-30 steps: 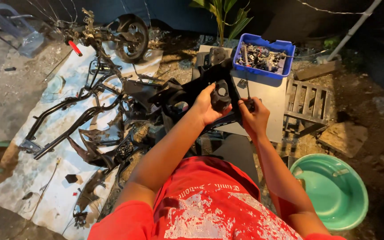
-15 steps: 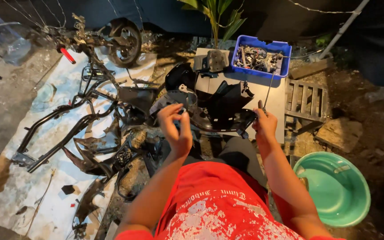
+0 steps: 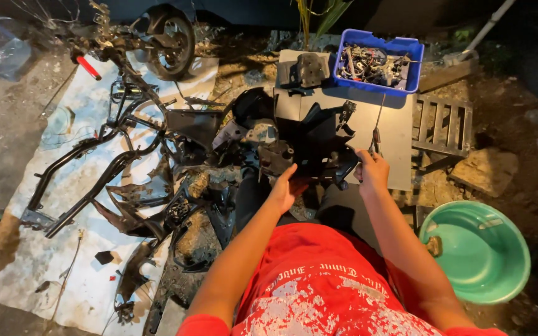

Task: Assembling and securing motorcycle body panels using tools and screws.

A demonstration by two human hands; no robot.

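Looking down from the head camera, I see the stripped motorcycle frame (image 3: 94, 168) sprawled on a pale tarp (image 3: 51, 249) from nine to eleven o'clock, its wheel (image 3: 168, 40) at eleven. A green basin (image 3: 481, 249) sits at four o'clock, a flat grey board (image 3: 387, 124) at one, and a blue parts bin (image 3: 378, 62) at the board's far edge.

Dead centre, on the board's near edge, lies the black plastic fairing piece (image 3: 316, 140). I judge it light, stiff but brittle at its tabs and a bit slick; the thick outer rims look like the safest hold.

My left hand (image 3: 284, 190) rests against its near left side, fingers loosely spread, gripping nothing. My right hand (image 3: 373, 171) has its fingers closed around a thin screwdriver (image 3: 378, 127) standing upright just beside the piece.

A second ago both hands held the piece lifted; half a second ago it lay down and both hands hovered apart from it.
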